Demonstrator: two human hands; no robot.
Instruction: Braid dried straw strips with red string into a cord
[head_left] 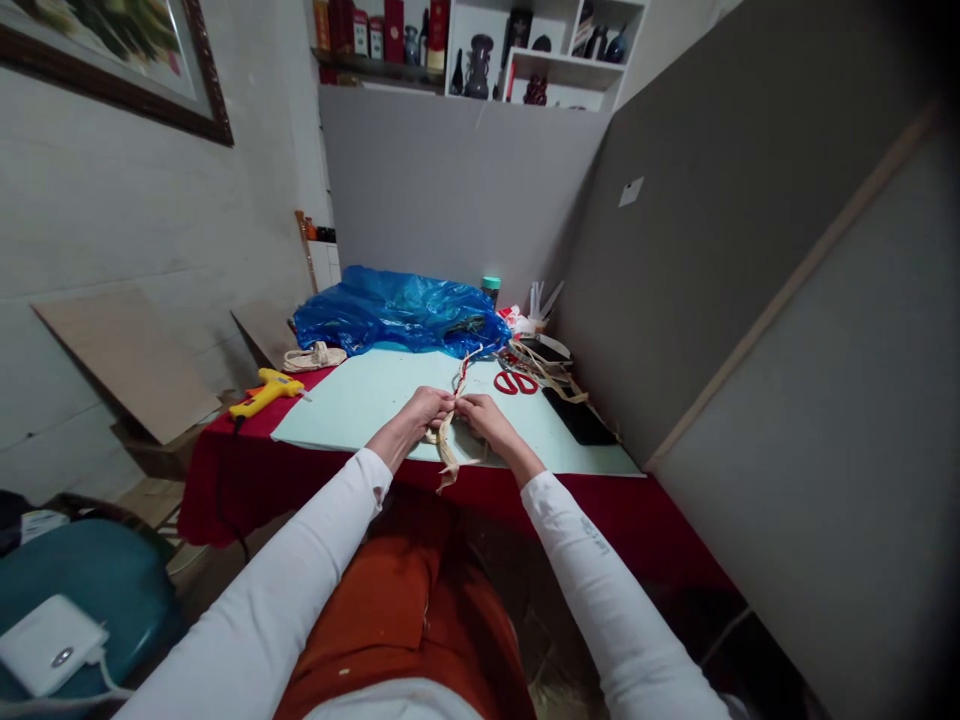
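Note:
Over the front part of a pale green board [360, 400], my left hand [429, 407] and my right hand [484, 415] meet with fingers pinched together. Between them they grip a braid of tan, straw-like strips [447, 455], whose loose ends hang down toward the board's front edge. Red strands show in the braid's upper part [462, 372], which points away from me. Fingertips hide the spot where the strips cross. Just right of the braid's far end lie red-handled scissors [516, 382].
A blue plastic bag [397, 305] covers the back of the table. A yellow glue gun [268, 392] and a coil of tan cord [315, 357] lie at left. Loose strips [551, 370] and a black flat object [581, 418] lie at right, beside a grey partition [675, 250]. Red cloth [225, 470] hangs over the edge.

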